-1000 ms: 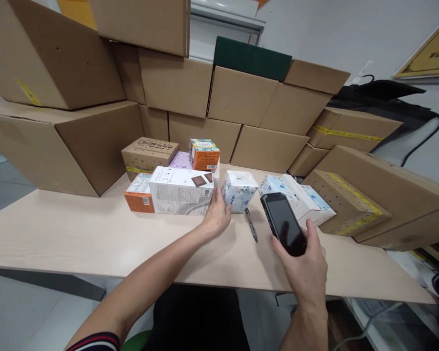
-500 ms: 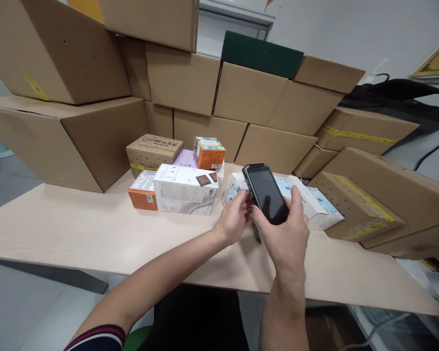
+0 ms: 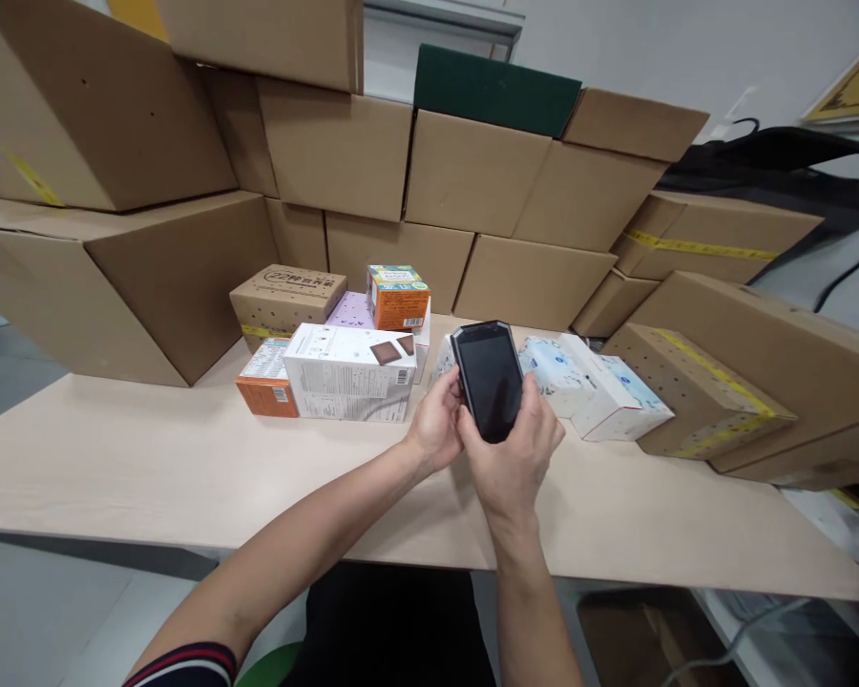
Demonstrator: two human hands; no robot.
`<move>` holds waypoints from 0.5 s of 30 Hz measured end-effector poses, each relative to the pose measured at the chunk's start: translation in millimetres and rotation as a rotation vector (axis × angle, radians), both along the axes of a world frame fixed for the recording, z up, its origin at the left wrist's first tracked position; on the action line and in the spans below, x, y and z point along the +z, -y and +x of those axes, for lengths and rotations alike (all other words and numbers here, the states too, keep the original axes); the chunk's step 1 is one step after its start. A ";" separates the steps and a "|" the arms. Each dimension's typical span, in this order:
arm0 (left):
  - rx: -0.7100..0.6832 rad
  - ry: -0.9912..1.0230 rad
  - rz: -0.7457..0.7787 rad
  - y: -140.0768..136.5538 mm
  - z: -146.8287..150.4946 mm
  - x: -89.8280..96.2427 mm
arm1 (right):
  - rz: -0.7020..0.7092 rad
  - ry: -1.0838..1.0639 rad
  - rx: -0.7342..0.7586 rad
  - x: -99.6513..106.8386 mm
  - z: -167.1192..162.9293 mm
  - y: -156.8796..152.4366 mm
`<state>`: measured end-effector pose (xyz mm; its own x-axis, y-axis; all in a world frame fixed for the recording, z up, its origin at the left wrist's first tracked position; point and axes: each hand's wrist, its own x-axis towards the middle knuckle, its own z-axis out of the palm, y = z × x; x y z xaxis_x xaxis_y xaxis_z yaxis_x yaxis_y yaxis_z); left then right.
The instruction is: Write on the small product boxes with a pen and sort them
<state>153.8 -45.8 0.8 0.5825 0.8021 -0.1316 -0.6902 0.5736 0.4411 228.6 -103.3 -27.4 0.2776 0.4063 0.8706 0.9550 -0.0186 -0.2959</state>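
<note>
A black rugged smartphone (image 3: 492,382) with a dark screen is held above the table, tilted toward me. My right hand (image 3: 512,453) grips its lower end, the thumb by the lower left and the fingers along the right edge. My left hand (image 3: 438,420) is closed against the phone's left edge, its fingers partly hidden behind it. Behind the phone, partly covered, lie white boxes with blue print (image 3: 555,367). Left of my hands stands a white carton with brown squares printed on it (image 3: 350,377), next to an orange and white box (image 3: 268,382).
Another orange box (image 3: 399,298) sits on top of a lilac box (image 3: 349,311), beside a small cardboard box (image 3: 286,296). Large cardboard boxes (image 3: 479,172) form a wall at the back, with more at the left and right. Everything stands on a light wooden table (image 3: 186,468).
Both hands have moved the phone a little left and turned it more upright. My left fingers have closed onto its edge. The dark pointed piece below the phone no longer shows.
</note>
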 end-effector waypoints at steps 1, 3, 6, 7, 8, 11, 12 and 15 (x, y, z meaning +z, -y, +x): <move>-0.006 -0.012 0.001 -0.9 -0.8 -0.6 | 0.005 -0.008 0.002 -2.3 -0.8 -1.4; -0.016 -0.032 0.007 -1.6 -1.4 -1.0 | 0.007 -0.024 0.007 -5.6 -1.0 -2.9; -0.011 -0.049 0.017 -1.2 -1.0 -0.9 | -0.002 -0.040 0.018 -7.7 0.9 -2.7; -0.015 -0.050 0.019 -1.2 -0.9 -0.9 | -0.004 -0.042 0.021 -7.8 1.4 -2.4; -0.021 -0.049 0.019 -1.2 -0.9 -0.8 | -0.004 -0.043 0.022 -7.7 1.7 -2.1; -0.031 -0.053 0.004 -2.0 -1.8 -0.4 | 0.006 -0.043 0.024 -6.8 1.3 -1.7; -0.030 -0.056 -0.003 -2.2 -2.4 0.1 | 0.011 -0.044 0.024 -6.5 0.8 -1.8; -0.032 -0.060 -0.017 -2.7 -4.4 2.6 | 0.014 -0.042 0.016 -5.9 -1.1 -2.3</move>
<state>149.4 -43.2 3.5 0.5981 0.7808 -0.1806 -0.6441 0.6024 0.4715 227.5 -101.0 -33.3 0.3078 0.3987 0.8639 0.9419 0.0009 -0.3360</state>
